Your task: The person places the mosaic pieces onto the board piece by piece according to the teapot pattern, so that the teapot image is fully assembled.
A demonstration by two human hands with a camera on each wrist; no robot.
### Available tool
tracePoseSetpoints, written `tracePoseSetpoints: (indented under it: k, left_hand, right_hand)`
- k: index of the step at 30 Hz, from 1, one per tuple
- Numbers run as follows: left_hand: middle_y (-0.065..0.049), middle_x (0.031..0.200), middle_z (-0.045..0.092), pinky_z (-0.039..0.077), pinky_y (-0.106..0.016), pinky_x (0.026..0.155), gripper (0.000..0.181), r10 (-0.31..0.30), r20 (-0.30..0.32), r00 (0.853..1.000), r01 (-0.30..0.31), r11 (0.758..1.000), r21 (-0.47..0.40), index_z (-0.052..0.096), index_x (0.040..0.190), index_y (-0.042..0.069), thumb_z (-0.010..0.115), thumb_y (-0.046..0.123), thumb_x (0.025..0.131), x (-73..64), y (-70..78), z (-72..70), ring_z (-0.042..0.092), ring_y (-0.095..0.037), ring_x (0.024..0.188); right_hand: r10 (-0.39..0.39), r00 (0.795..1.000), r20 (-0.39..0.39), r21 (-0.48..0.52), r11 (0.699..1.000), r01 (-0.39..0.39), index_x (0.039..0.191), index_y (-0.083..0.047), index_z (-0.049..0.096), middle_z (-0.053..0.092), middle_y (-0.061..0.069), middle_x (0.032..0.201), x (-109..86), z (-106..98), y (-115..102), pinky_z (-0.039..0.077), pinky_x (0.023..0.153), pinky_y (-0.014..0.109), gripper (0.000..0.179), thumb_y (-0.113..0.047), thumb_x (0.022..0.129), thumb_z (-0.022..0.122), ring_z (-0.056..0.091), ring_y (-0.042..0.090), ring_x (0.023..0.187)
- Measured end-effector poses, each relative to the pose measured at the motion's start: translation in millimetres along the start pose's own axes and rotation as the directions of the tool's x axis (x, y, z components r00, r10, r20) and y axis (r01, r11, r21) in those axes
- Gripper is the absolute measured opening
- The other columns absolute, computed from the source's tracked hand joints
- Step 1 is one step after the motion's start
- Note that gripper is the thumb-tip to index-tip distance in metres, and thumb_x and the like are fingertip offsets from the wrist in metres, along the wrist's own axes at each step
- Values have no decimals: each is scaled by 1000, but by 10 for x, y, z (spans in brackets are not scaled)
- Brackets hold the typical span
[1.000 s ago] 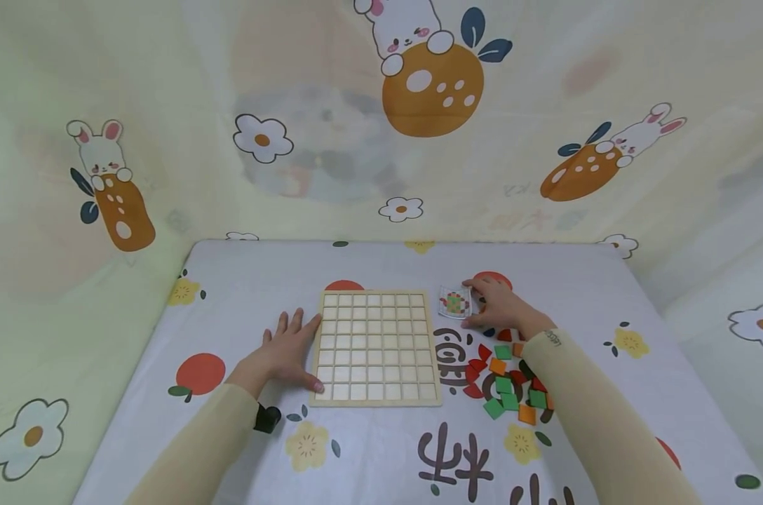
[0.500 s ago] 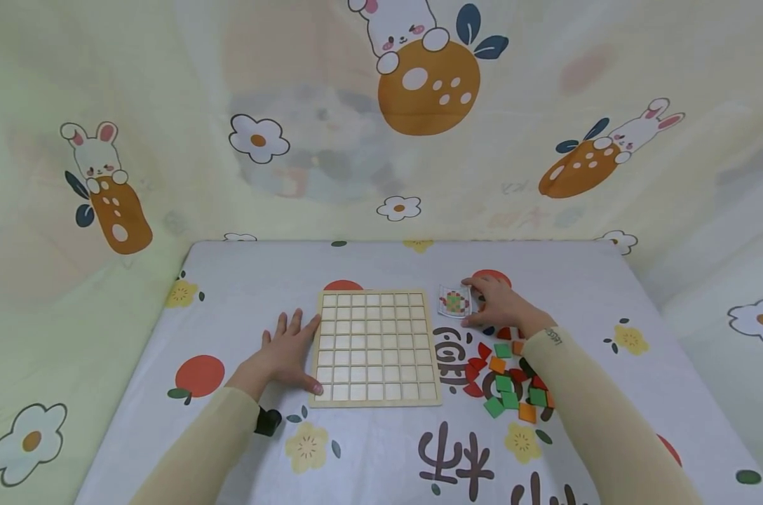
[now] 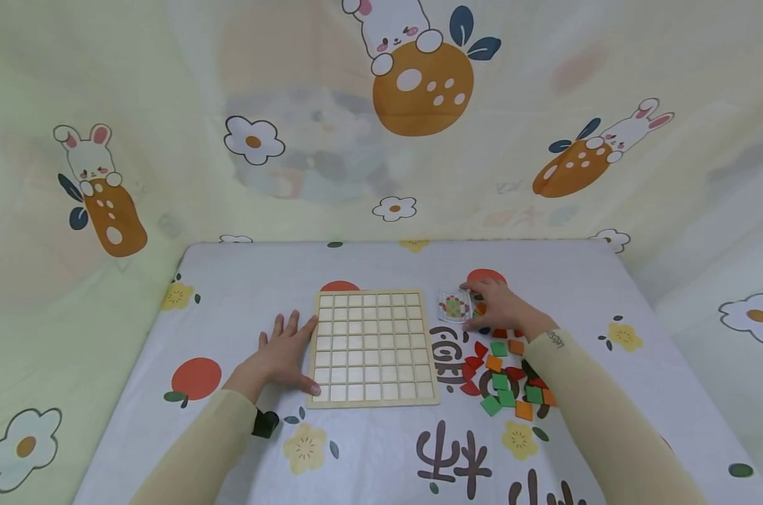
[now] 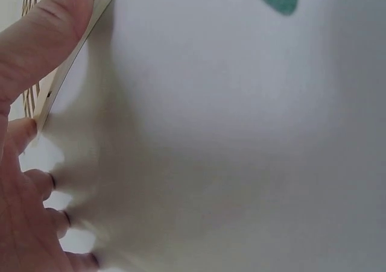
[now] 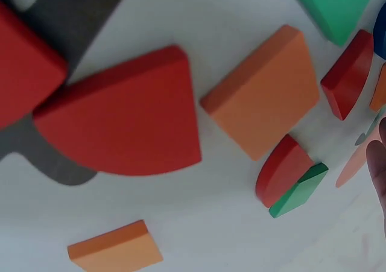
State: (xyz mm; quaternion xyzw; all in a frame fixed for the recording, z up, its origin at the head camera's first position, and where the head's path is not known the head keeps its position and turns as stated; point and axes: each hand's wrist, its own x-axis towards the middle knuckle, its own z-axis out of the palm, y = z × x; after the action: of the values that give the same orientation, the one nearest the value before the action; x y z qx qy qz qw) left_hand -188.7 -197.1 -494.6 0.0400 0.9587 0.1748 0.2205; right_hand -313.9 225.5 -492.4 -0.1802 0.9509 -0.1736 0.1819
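- Nearest, at left: small black object (image 3: 266, 423) is sitting just beside the left sleeve (image 3: 198, 449); cannot tell what it is.
- Near right: green squares (image 3: 506, 398), orange squares (image 3: 523, 410) and red rounded pieces (image 3: 470, 388) are lying scattered right of the board (image 3: 372, 344), some partly hiding under the right sleeve (image 3: 596, 421).
- Left hand (image 3: 287, 354) is grasping nothing; fingers are spreading, thumb resting at the board's near left corner, index touching its left edge farther back.
- Board is lying flat between the hands.
- Farther, right: card (image 3: 454, 307) is lying just right of the board, directly left of the right hand (image 3: 500, 307), the nearer hand. Looking nearly square; no clear long axis.
- Right thumb and index are bracketing the card's near and far right corners; cannot tell whether they are pinching or merely touching.
- Farthest: printed curtain (image 3: 318, 224) is hanging behind.
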Motion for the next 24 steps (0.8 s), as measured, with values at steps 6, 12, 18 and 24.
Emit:
tracePoseSetpoints:
  k: [6, 12, 18, 24]
  left_hand:
    - [-25, 171, 2, 6, -79, 118, 133, 8, -9, 1000, -8, 1000, -4, 18, 165, 15, 96, 49, 62, 16, -22, 15, -5, -53, 156]
    - [-25, 171, 3, 6, -79, 118, 134, 14, -15, 1000, -14, 1000, -4, 19, 165, 15, 96, 50, 61, 8, -18, 26, -4, -54, 156]
    - [-24, 171, 3, 6, -78, 118, 132, 6, -19, 1000, -6, 1000, -13, 19, 165, 15, 96, 48, 62, -9, -4, 25, -4, -53, 156]
    - [-24, 171, 4, 5, -78, 118, 132, 3, -20, 1000, -4, 1000, -14, 19, 165, 16, 96, 48, 62, -16, 4, 23, -5, -53, 156]
  right_hand:
    - [-47, 999, -3, -11, 999, 47, 151, -12, 49, 47, 24, 148, -35, 22, -47, 43, 109, 64, 82, -38, 83, 86, 41, 42, 131]
    - [-61, 998, 8, -34, 998, 61, 151, -14, 50, 48, 22, 148, -42, 37, -108, 44, 108, 63, 81, -40, 83, 85, 42, 41, 129]
    - [-59, 998, 10, -38, 998, 60, 151, -15, 50, 47, 22, 149, -39, 61, -132, 44, 108, 63, 80, -38, 82, 86, 41, 41, 131]
    - [-49, 999, 11, -31, 998, 49, 152, -18, 49, 45, 21, 152, -40, 88, -148, 44, 109, 63, 81, -39, 82, 86, 40, 41, 134]
